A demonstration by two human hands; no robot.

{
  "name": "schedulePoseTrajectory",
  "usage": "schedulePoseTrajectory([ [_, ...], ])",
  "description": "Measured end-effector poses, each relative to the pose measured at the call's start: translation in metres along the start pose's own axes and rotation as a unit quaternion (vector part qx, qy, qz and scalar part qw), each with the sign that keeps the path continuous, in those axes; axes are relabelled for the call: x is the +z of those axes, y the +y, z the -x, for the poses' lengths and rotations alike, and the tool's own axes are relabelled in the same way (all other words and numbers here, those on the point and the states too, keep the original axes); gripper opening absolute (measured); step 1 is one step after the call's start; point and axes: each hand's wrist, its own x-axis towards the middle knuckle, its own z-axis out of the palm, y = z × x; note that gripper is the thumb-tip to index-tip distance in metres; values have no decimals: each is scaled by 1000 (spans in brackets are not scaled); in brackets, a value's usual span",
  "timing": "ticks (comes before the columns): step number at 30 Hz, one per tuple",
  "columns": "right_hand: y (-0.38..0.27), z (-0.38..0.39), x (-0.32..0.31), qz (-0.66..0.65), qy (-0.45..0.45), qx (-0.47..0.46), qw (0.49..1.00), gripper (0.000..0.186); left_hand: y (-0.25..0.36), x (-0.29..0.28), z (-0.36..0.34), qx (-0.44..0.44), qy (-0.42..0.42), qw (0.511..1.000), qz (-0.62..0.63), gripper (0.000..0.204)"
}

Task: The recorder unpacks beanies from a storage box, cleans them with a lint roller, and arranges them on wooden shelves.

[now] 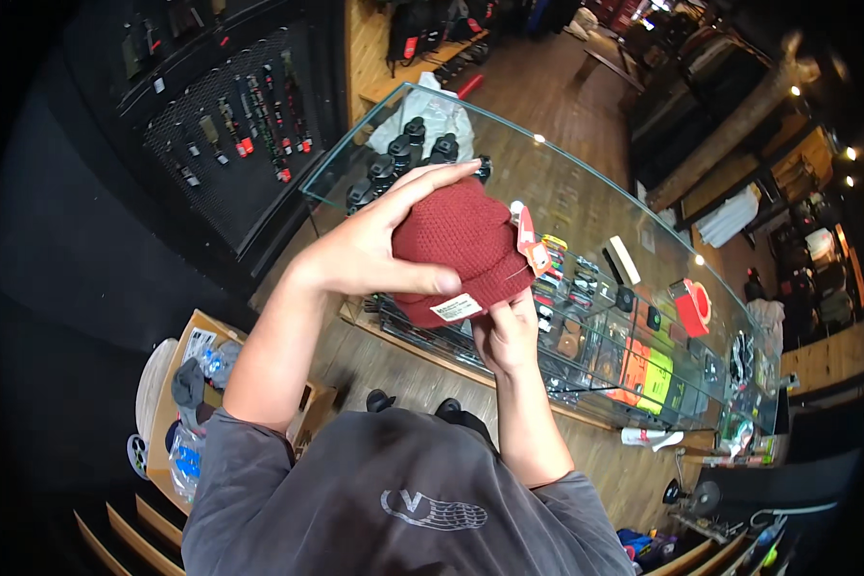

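A dark red knitted beanie [456, 235] is held in front of my chest, over the near edge of a glass display counter. Its folded brim carries a small white label [456, 306], and a red and white hang tag [531, 252] sticks out at its right side. My left hand [379, 235] wraps the beanie's left side, thumb across the front and fingers stretched along the far side. From below, my right hand [509, 331] grips the brim near its right end; some of those fingers are hidden behind or inside the knit.
The glass counter [586, 178] spans the middle, with several black cylindrical items [415, 131] and a white plastic bag [437, 108] at its far left. A red ring-shaped item [689, 305] lies to the right. An open cardboard box [178, 403] of packaged goods stands at lower left.
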Motion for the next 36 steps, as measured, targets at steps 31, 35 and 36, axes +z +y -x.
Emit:
schedulePoseTrajectory([
  [31,-126,-143,-111,561,-126,-107,811,137,-120,32,-133,-122,-27,983,-132,134],
  [35,-112,-181,-97,513,-175,-73,837,115,-122,45,-122,-101,40,976,-188,126],
  [36,-111,-186,-96,560,-184,-112,800,106,-122,48,-120,-78,63,973,-210,117],
])
